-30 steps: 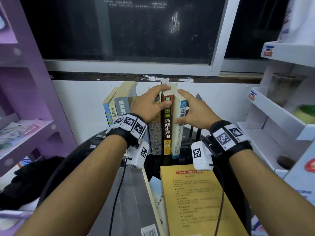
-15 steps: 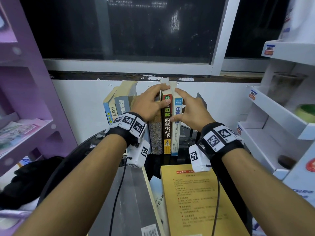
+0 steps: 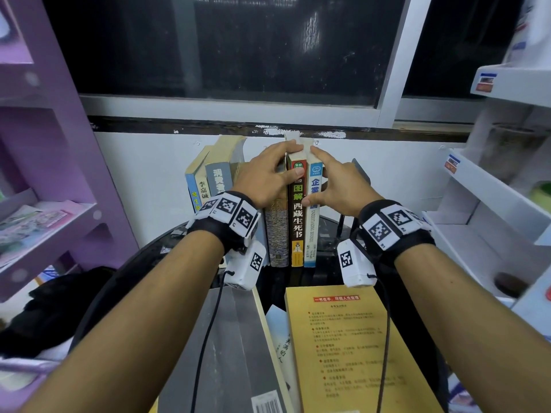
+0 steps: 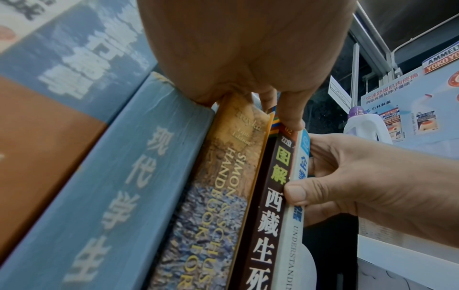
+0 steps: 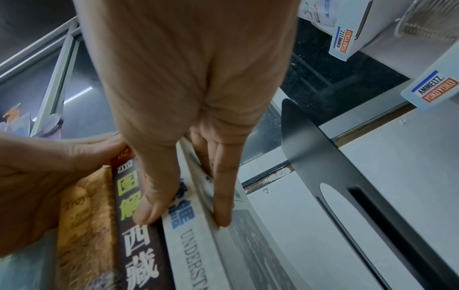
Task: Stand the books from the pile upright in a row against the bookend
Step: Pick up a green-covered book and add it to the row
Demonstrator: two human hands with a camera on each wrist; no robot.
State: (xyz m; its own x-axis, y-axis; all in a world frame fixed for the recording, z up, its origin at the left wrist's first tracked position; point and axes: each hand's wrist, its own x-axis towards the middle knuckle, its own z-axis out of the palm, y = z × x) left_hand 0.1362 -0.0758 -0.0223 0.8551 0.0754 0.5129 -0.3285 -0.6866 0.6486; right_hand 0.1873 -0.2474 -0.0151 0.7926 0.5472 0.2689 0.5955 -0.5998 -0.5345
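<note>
Several books stand upright in a row on the black table (image 3: 143,263). At the row's right end are a dark brown book (image 3: 298,222) (image 4: 270,215) and a thin white book (image 3: 311,234) (image 5: 196,251). My left hand (image 3: 290,160) (image 4: 280,109) grips the brown book's top, thumb on its spine. My right hand (image 3: 323,180) (image 5: 183,215) pinches the white book, thumb on the spine and fingers flat on its right cover. The black bookend (image 3: 359,171) (image 5: 310,149) stands apart to the right. A yellow book (image 3: 351,353) and a grey book (image 3: 226,353) lie flat in front.
A purple shelf (image 3: 59,219) stands at the left and a white display shelf (image 3: 492,204) at the right. The row backs onto a white wall under a dark window. A mottled handbook (image 3: 277,231) stands left of the brown book. Black cloth (image 3: 44,308) lies lower left.
The white book leaned to the right with a gap at its top. My right hand has pushed it left, and it now stands upright against the brown book.
</note>
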